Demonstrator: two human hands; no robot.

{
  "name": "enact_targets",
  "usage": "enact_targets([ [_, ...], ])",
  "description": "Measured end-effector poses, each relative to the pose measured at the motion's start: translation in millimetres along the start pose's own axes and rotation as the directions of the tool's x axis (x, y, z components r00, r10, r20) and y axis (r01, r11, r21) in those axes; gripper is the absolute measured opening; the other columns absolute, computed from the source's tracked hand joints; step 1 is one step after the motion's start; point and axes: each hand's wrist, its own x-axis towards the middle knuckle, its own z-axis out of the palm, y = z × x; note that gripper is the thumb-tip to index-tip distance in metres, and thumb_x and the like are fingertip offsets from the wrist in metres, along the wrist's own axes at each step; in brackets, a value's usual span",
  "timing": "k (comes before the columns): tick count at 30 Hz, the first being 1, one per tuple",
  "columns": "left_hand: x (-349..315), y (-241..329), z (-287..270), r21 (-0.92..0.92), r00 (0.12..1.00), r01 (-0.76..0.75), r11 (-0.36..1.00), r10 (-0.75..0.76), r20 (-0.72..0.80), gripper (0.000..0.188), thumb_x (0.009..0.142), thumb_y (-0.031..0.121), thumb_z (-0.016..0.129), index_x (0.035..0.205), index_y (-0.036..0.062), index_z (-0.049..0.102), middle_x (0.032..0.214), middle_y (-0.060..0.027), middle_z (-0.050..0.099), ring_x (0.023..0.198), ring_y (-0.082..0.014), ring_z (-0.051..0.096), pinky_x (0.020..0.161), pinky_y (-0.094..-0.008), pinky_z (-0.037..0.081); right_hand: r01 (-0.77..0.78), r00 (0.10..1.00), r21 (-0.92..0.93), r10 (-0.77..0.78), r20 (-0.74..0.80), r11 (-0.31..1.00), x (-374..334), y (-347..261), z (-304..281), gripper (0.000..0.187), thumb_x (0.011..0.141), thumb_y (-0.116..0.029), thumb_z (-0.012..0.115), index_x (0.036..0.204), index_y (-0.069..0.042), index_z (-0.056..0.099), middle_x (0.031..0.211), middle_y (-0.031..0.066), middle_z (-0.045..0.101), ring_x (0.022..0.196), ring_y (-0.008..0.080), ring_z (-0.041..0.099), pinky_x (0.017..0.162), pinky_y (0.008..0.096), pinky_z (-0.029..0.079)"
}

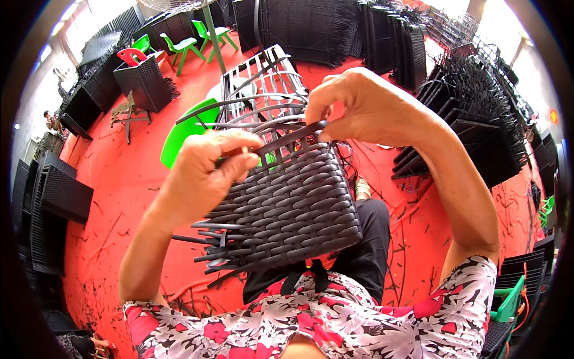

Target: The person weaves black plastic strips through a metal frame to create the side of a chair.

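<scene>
A panel of black plastic wicker [293, 206] lies across my lap, with loose strand ends sticking out at its left edge. Along its far edge runs a flat black strip [288, 140], stretched between both hands. My left hand [203, 167] is closed, thumb and fingers pinching the strip's left part. At the panel's far right corner my right hand [368, 110] pinches the other end between thumb and fingertips. Beyond the woven part, bare slats of a metal frame [281, 66] show, with several loose black strands [251, 110] curving over them.
Behind my left hand stands a bright green plastic chair [185, 134]. Stacks of black wicker pieces [472, 119] rise at the right, others [293, 30] at the back. Small green chairs [179, 45] and a folding stool [128, 113] stand far left. Strand scraps litter the red floor [131, 239].
</scene>
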Motion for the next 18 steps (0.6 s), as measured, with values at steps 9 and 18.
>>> enact_targets([
  [9,20,2,-5,-0.228,0.981,0.157,0.961,-0.125,0.150,0.008,0.089,0.004,0.060,0.087,-0.0014,0.064,0.064,0.0012,0.058,0.055,-0.0058,0.054,0.051,-0.0212,0.043,0.238,0.922,-0.430,-0.342,-0.181,0.871,-14,-35,6,0.046,0.080,-0.016,0.070,0.121,0.001,0.057,0.110,0.0170,0.064,0.102,0.0308,0.062,0.088,0.0362,0.049],
  [18,30,4,11,-0.346,0.984,0.022,0.938,0.040,0.172,0.008,0.089,0.004,0.062,0.086,-0.0035,0.064,0.071,-0.0019,0.061,0.062,-0.0081,0.058,0.060,-0.0237,0.049,0.071,0.968,-0.368,-0.154,-0.199,0.927,-27,-20,4,0.019,0.079,-0.013,0.068,0.095,0.000,0.068,0.078,0.0132,0.066,0.070,0.0301,0.065,0.064,0.0363,0.051],
])
